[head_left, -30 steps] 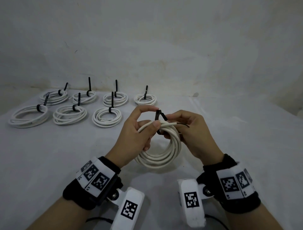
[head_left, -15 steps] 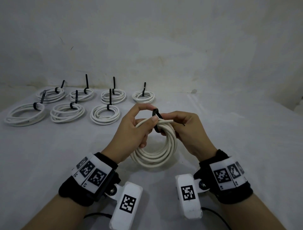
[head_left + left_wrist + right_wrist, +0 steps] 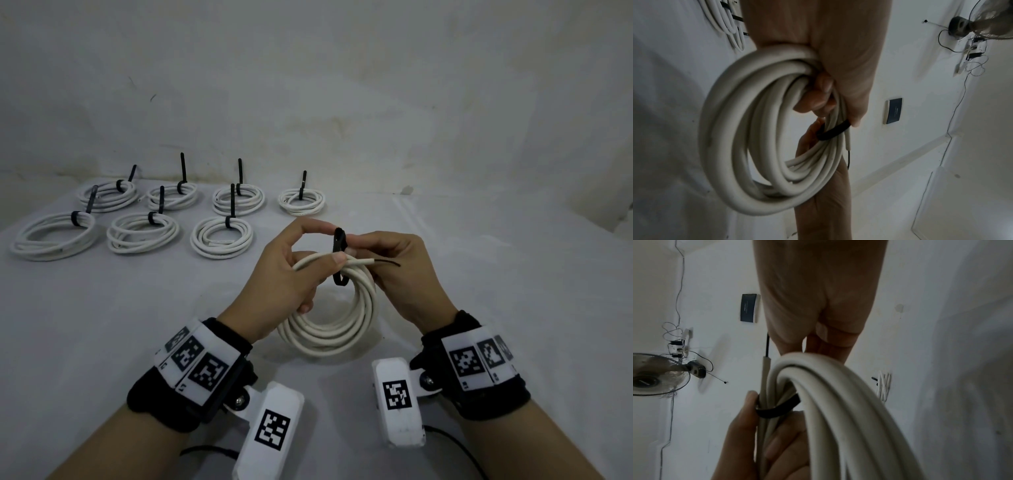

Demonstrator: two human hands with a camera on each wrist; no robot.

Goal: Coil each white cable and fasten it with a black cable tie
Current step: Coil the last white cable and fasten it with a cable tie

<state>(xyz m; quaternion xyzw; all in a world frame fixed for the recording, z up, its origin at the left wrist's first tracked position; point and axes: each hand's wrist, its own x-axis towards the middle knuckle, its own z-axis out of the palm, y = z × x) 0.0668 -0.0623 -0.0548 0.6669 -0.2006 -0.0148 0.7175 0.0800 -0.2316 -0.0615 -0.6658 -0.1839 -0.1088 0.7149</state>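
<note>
Seven tied cable coils (image 3: 222, 235) crowd the table's (image 3: 496, 291) far left corner in two rows, their black tie tails (image 3: 182, 168) sticking up; the wall (image 3: 342, 85) closes the far edge, while the table's right half and left near part lie open

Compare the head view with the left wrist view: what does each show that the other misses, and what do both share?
Only the head view shows the seven finished coils laid out in two rows on the table, plus both wrist cameras. Only the left wrist view shows the fan and wall panel. Both show the coil in hand, the black tie looped round it, and the left hand.
</note>
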